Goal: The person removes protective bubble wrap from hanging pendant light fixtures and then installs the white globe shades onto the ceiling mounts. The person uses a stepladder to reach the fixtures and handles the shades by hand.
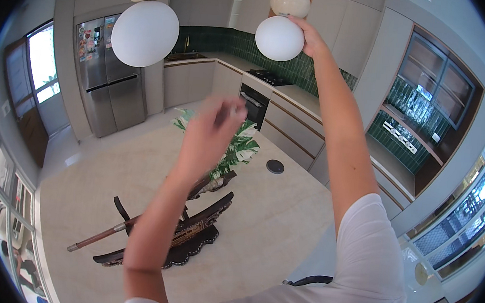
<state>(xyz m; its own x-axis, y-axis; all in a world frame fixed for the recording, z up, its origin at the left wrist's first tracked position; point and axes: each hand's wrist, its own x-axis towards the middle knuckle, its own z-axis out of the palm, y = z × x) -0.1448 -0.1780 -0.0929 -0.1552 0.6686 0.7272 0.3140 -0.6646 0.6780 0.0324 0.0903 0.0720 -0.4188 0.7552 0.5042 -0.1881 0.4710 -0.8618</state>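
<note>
My right hand (pixel 310 36) is raised on an outstretched arm, its fingers curled round the pendant lamp where the white globe (pixel 280 39) meets the cream stone-like cap (pixel 290 2). Part of the grip is hidden behind the lamp. My left hand (pixel 213 129) is lifted in mid-air over the table, fingers bent in and smeared by motion. Whether anything is in it does not show. Behind it, the variegated green-and-white leaves of a plant (pixel 244 149) are partly covered. Below, my left forearm crosses in front of a dark carved wooden ornament (pixel 202 228) with pale inlay and a brown rod (pixel 96 238).
A second white globe lamp (pixel 145 34) hangs to the left. Beneath both lamps spreads a large pale stone table (pixel 271 222) bearing a round black disc (pixel 275 166). Farther back stand a steel fridge (pixel 113 93), a black cooktop (pixel 269 77), an oven (pixel 253 105) and beige cabinets.
</note>
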